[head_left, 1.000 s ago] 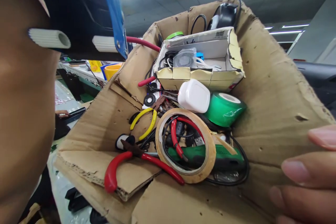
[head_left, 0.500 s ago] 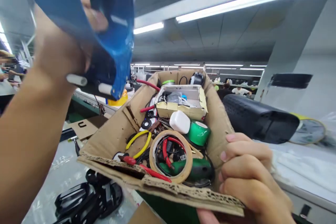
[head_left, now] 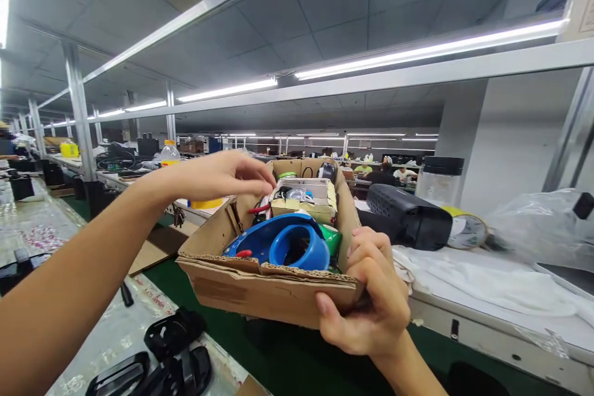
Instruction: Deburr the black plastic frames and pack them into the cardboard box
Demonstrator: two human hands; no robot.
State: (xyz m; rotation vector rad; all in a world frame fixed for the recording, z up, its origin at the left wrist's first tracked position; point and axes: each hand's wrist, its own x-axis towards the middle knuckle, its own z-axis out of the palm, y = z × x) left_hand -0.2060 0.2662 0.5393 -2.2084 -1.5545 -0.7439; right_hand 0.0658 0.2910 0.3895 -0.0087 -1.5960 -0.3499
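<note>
the right hand (head_left: 366, 306) pinches the front wall of a cardboard box (head_left: 241, 294) to keep it up, while the left hand (head_left: 218, 176), fingers a little apart and holding nothing, hangs just above a blue plastic thing (head_left: 288, 247), maybe a tool, lying in the box.

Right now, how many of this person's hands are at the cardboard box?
2: the left hand is held over the cardboard box, fingertips near its far side, and the right hand grips the box's front wall.
</note>
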